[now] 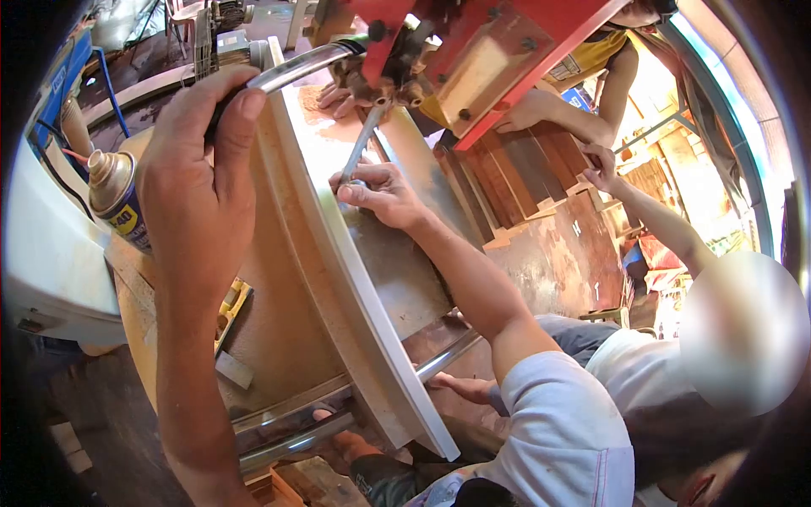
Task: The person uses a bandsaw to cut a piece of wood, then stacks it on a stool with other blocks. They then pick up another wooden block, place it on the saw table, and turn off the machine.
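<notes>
Handle [297, 68] in left fingers [250, 105]; rod [363, 144] in right [358, 196]

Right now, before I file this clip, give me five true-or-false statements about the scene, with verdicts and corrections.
1. The left hand is closed at the end of a curved metal bar. True.
2. The machine part at the top is blue. False: it is red.
3. The pale-sleeved arm ends in a hand holding a thin metal rod. True.
4. The spray can has an all-red label. False: it is blue and yellow.
5. The yellow tool lies right of the long board, as the camera sees it. False: it lies left.
</notes>
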Demonstrator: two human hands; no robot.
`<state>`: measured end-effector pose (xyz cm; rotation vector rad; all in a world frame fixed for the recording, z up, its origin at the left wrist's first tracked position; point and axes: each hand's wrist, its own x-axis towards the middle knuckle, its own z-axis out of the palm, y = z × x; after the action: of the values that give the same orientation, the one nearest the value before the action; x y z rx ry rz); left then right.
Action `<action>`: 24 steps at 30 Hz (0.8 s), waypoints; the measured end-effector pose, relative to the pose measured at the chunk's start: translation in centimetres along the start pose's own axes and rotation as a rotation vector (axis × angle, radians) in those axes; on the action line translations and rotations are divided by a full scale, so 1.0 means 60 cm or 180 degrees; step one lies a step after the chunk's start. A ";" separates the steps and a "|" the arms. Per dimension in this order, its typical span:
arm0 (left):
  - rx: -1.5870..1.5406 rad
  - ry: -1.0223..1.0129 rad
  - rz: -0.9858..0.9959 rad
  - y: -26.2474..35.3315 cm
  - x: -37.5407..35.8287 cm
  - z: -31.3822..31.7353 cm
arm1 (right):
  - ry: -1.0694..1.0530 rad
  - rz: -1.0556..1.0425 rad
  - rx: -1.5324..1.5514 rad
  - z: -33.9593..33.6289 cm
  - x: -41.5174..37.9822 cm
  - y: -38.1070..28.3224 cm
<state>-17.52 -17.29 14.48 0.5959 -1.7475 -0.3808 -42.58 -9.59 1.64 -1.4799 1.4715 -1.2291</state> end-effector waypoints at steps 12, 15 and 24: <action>-0.0209 0.0230 0.0043 -0.021 -0.011 0.000 | 0.0072 -0.0047 0.0134 0.004 -0.003 -0.020; -0.0224 0.0222 0.0032 -0.016 -0.013 0.007 | 0.0120 -0.0059 0.0282 0.007 -0.005 -0.031; -0.0387 0.0095 0.0194 -0.024 0.001 0.011 | -0.0140 -0.0034 0.0295 -0.006 0.002 -0.012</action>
<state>-17.91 -18.54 13.60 0.4582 -1.6967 -0.4302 -42.69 -9.57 2.45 -1.4457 1.3615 -1.2464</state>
